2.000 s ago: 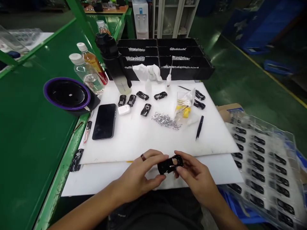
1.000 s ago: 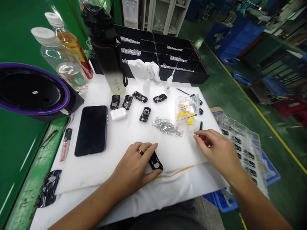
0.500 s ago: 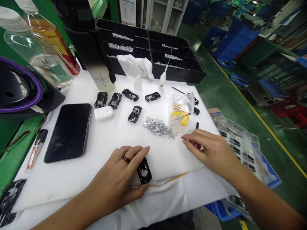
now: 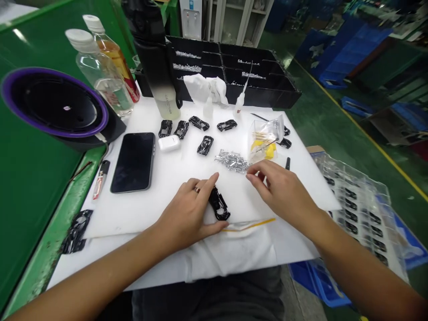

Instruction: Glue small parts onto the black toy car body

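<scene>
My left hand (image 4: 192, 207) lies around a glossy black toy car body (image 4: 219, 206) on the white work surface, thumb at its near end and index finger by its far end. My right hand (image 4: 276, 183) is closed in a pinch at the right edge of a pile of small silver metal pieces (image 4: 233, 160). Whatever lies between its fingertips, if anything, is too small to make out. Several similar black car bodies (image 4: 205, 145) sit beyond the pile and towards the phone.
At left are a phone (image 4: 133, 162), a white earbud case (image 4: 169, 143) and a purple-rimmed fan (image 4: 55, 102). A tall bottle (image 4: 167, 100) and a black compartment tray (image 4: 267, 96) stand behind. A clear box with cotton swabs (image 4: 264, 136) is right; trays of car parts (image 4: 351, 209) lie beyond the edge.
The camera view has turned left and tilted down, so everything appears shifted. My right fingertips have come closer to the silver pile's edge. My left hand stays on the car body.
</scene>
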Demonstrator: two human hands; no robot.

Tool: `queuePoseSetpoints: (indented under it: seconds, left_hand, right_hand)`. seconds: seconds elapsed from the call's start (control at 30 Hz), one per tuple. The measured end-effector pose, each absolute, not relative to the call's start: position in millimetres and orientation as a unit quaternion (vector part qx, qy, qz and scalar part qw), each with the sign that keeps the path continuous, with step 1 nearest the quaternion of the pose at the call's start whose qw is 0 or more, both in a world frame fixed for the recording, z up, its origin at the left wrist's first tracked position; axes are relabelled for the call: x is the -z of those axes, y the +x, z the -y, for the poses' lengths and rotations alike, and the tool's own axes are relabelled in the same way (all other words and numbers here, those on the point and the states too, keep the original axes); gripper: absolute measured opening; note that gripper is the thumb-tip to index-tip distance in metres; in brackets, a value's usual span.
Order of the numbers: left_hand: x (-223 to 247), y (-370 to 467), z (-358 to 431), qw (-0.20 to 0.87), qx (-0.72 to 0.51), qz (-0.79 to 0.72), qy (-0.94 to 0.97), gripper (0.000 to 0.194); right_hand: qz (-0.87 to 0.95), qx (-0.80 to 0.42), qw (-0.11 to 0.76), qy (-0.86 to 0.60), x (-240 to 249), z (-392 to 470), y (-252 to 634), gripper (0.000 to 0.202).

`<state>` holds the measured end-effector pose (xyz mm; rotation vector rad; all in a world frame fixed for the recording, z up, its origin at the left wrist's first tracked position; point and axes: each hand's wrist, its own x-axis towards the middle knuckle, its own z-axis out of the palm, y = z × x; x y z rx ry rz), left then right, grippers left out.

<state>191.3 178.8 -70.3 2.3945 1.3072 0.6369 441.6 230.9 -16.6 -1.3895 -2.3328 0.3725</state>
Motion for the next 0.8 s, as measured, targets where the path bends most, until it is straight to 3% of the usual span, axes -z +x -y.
queuePoseSetpoints:
  seconds: [0.2,0.33,0.43,0.5,0.67,0.73,0.8]
  left_hand:
    - [61,193,-174,0.193,-0.265,-0.448,0.832,0.090]
    - [40,197,-162,0.156,-0.302,-0.439,0.832,0.052]
    - [24,199,-153,0.180,-0.288,-0.464,0.818,0.051]
    - [16,200,-147,0.275,-0.253,-0.502,0.780,0.052]
    - [11,204,-134,0.642,-0.210,-0.480,0.560,0.045]
    - [14,206,-129,0.720,-0.195,-0.450,0.491,0.043]
    - [16,208,-125,0.733,-0.187,-0.455,0.469,0.036]
  right_hand:
    - [0.612,-0.442,0.411,-0.511,29,-180,436,0.018]
    - [0.480,-0.585,0.455,-0.469,50,-144,427,0.021]
    - [0.432,-0.635,0.464,-0.441,58,-126,423,0.020]
    - [0.423,-0.635,0.480,-0.432,57,-121,422,0.021]
    - [0.362,-0.659,0.512,-0.415,41,-123,425,0.023]
    - [0.355,-0.665,0.514,-0.409,36,-125,426,0.021]
    - [0.363,-0.664,0.512,-0.407,33,-125,425,0.018]
